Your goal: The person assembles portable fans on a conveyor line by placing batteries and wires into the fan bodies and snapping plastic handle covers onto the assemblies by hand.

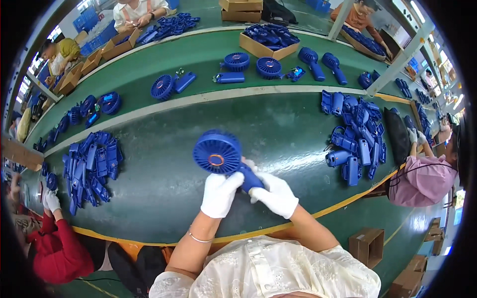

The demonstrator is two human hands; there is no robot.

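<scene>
A blue handheld fan [217,141] with a round slatted head and an orange ring at its centre is held above the green worktable [169,198], its handle slanting down to the right. My left hand [220,193], in a white glove, grips it where the head meets the handle. Around the lower handle closes my right hand [276,195], also gloved in white. Part of the handle and some fingertips are hidden. A heap of blue plastic casing parts [94,166] lies left of my hands, and another heap of blue handle parts [358,136] lies to the right.
Beyond a pale ledge, a green belt [198,87] carries several blue fans [162,87], some with exposed circuit boards, and a cardboard box [271,47] full of blue parts. Co-workers sit at both sides and across. An open carton [366,247] stands on the floor at right.
</scene>
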